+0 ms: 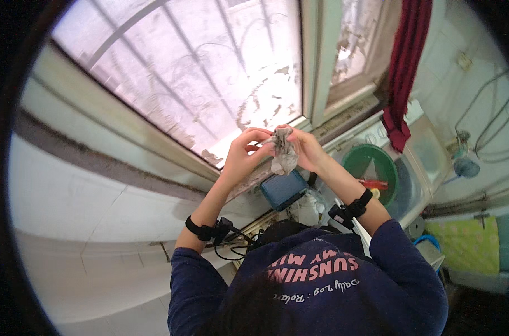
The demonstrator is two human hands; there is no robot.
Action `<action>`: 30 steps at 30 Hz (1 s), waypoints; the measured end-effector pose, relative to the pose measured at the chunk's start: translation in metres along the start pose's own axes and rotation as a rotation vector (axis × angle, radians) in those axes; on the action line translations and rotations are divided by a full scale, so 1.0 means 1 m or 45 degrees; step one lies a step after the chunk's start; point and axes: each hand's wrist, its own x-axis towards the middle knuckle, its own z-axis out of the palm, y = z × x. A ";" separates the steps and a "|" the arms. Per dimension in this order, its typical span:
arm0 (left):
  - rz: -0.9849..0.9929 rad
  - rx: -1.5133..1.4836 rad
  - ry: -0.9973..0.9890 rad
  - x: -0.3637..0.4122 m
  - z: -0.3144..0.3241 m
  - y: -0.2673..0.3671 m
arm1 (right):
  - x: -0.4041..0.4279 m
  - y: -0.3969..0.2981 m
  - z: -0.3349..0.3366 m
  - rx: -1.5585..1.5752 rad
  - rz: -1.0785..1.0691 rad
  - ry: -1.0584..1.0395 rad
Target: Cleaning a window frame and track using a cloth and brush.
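Note:
A crumpled, grey-white cloth or wipe [285, 157] with dark smudges is held between both hands, in front of the window's lower edge. My left hand [245, 152] pinches its left side between thumb and fingers. My right hand [307, 148] holds the upper right part, with the thumb on top of it. The loose end of the cloth hangs down towards me. Behind the hands is a window pane [195, 71] with metal bars outside, and its light frame [307, 63] stands to the right.
Below the hands sits a blue box [284, 190]. To the right, a green basin [395, 176] holding red and yellow things rests on a twin-tub washing machine [422, 172]. A dark red cloth [407, 63] hangs above it. Hoses [468, 105] run along the right wall.

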 end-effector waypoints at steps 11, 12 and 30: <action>-0.421 -0.545 -0.251 0.086 0.128 -0.053 | -0.131 -0.024 -0.136 0.173 -0.315 0.915; -0.477 -0.594 -0.287 0.094 0.147 -0.057 | -0.147 -0.028 -0.147 0.207 -0.240 1.039; 0.601 0.391 -1.014 0.144 0.397 -0.210 | -0.244 0.002 -0.319 -2.286 -0.031 1.162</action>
